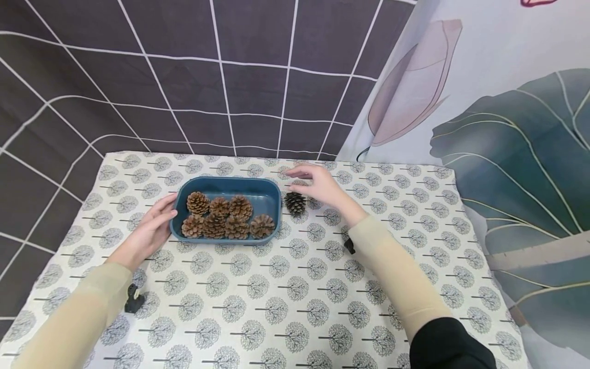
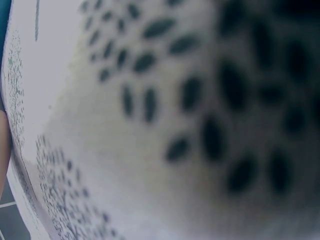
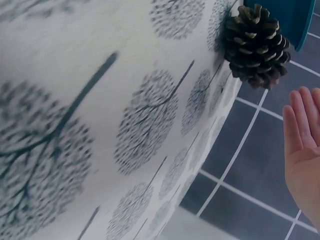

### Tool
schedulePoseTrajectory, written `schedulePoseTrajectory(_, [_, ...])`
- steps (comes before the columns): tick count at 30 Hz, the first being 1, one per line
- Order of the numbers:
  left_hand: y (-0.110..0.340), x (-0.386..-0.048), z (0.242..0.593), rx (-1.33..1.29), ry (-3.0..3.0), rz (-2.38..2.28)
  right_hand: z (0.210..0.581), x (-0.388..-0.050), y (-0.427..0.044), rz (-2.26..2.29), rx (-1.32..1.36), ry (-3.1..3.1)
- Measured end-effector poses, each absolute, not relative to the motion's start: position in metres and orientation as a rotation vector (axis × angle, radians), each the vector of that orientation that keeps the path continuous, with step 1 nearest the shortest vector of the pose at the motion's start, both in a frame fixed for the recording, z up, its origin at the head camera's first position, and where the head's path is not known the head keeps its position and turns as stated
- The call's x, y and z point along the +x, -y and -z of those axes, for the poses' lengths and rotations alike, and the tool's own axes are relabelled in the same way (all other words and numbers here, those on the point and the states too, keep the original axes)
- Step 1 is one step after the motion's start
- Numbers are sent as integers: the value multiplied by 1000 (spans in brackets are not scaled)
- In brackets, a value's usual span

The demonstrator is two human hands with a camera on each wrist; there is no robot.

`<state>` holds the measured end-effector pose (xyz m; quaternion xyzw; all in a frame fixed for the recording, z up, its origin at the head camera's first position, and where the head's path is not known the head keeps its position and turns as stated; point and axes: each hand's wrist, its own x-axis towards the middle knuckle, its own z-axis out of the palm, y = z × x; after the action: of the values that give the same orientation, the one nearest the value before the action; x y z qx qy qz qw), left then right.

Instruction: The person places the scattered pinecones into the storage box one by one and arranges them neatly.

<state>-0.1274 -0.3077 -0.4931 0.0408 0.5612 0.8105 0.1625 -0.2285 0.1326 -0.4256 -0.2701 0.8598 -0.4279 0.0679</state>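
On the patterned tablecloth sits a dark blue rectangular container (image 1: 262,187) with several brown pine cones (image 1: 214,225) in it. My left hand (image 1: 155,225) touches the container's left side, its fingers fairly straight along the wall. Just right of the container stands a darker pine cone (image 1: 295,204), also seen upright in the right wrist view as a pine cone (image 3: 255,47). My right hand (image 1: 320,187) hovers beside and above it, fingers extended and thumb apart, holding nothing. Only a sliver of the left hand (image 2: 4,145) enters the left wrist view, which mostly shows blurred cloth.
The tablecloth (image 1: 276,307) carries a printed tree pattern. Behind the table hangs a dark grid-patterned cloth (image 1: 253,87), with a leaf-printed curtain (image 1: 461,169) to the right. A small black device (image 1: 133,300) is on the left wrist.
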Motion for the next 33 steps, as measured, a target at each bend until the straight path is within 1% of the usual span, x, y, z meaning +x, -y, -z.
schedulePoseTrajectory(7, [304,-128,491,187,-1470,-2422,433,-219,-152,1306,-775,-2602])
schedulePoseTrajectory(14, [305,-128,491,155,-1541,-2391,443,-206,-167,1314,-742,-2606])
schedulePoseTrajectory(25, [306,-129,493,224,-1522,-2399,452,-192,-170,1203,-711,-2655])
schedulePoseTrajectory(33, [304,-129,492,208,-1490,-2403,456,-189,-169,1114,-705,-2695])
